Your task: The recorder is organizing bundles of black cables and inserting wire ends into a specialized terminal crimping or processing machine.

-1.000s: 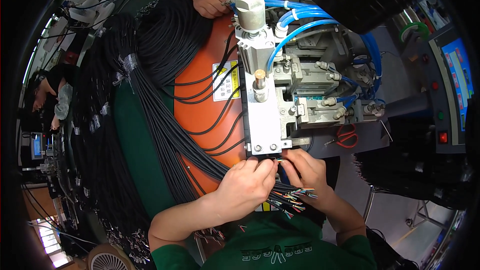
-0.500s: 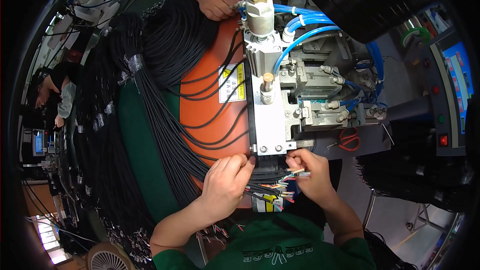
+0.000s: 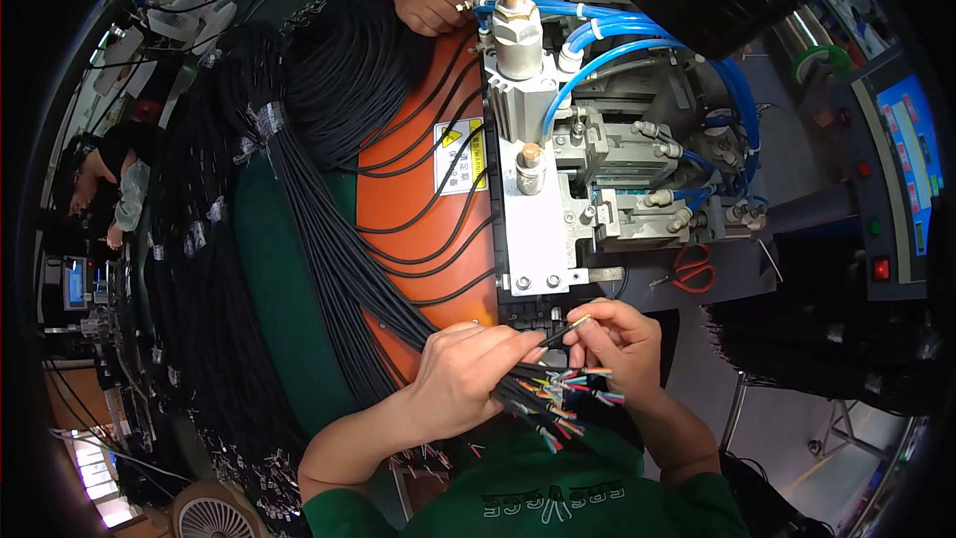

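Observation:
A bunch of black cables [image 3: 329, 239] runs down to my left hand [image 3: 464, 379], which is closed around it near the stripped ends. Coloured wire ends [image 3: 558, 401] fan out below and to the right of that hand. My right hand [image 3: 617, 341] pinches the tip of one black cable [image 3: 561, 336], whose light-coloured wires show at the fingertips. Just beyond both hands stands a metal machine with a silver block [image 3: 533, 239]. Several separate black cables [image 3: 428, 214] cross an orange plate [image 3: 398, 254] and enter the machine's left side.
Blue air hoses [image 3: 627, 30] curve over the machine. Red-handled scissors [image 3: 693, 269] lie at its right, near a control panel with a screen [image 3: 906, 174]. Another person's hand [image 3: 434, 3] rests at the machine's far left. A coil of black cable [image 3: 349, 80] lies beside it.
Both hands have shifted slightly nearer to me, away from the machine's front. One cable is now separated from the bunch, stretched between my two hands, with its end in my right fingers.

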`<state>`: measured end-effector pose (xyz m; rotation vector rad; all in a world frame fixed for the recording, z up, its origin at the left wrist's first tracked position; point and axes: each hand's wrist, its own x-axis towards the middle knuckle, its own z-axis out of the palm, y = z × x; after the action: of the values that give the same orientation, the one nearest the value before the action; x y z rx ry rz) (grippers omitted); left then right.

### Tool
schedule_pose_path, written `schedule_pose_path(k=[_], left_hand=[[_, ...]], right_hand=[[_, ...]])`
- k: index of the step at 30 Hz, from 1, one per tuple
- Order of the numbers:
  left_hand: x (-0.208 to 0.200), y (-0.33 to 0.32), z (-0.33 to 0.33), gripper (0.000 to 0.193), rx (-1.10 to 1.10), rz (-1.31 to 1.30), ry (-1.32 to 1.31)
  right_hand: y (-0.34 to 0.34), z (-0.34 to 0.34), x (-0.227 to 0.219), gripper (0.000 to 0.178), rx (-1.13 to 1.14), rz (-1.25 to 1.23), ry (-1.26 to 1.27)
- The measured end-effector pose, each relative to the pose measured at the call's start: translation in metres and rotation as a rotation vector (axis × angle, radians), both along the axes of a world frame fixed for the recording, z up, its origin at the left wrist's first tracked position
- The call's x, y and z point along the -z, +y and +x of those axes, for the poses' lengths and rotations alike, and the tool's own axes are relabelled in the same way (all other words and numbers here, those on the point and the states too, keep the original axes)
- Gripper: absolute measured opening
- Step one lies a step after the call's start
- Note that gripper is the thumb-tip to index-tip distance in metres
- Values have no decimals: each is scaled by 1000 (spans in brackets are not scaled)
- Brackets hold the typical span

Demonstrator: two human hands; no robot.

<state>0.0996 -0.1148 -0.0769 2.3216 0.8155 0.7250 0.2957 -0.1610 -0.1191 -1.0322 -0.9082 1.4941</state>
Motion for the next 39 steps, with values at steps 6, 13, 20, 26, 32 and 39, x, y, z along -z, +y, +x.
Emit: schedule_pose_path(k=[6,13,20,26,32,39], left_hand=[[-1,23,-13,40,188,-417,-64],[-2,-2,7,39,108,69,76],[6,-7,16,20,-43,118,43],[13,-6,14,26,-5,264,96],[14,-5,16,15,-26,227,105],[10,-1,14,29,69,117,82]], right_hand=[[14,18,9,19,-295,31,334],[2,-4,7,10,-51,264,-111],[-3,-24,8,34,194,764,-916],[2,0,9,21,-101,104,55],[6,5,11,19,-189,-198,405],[16,17,13,16,-225,-102,278]])
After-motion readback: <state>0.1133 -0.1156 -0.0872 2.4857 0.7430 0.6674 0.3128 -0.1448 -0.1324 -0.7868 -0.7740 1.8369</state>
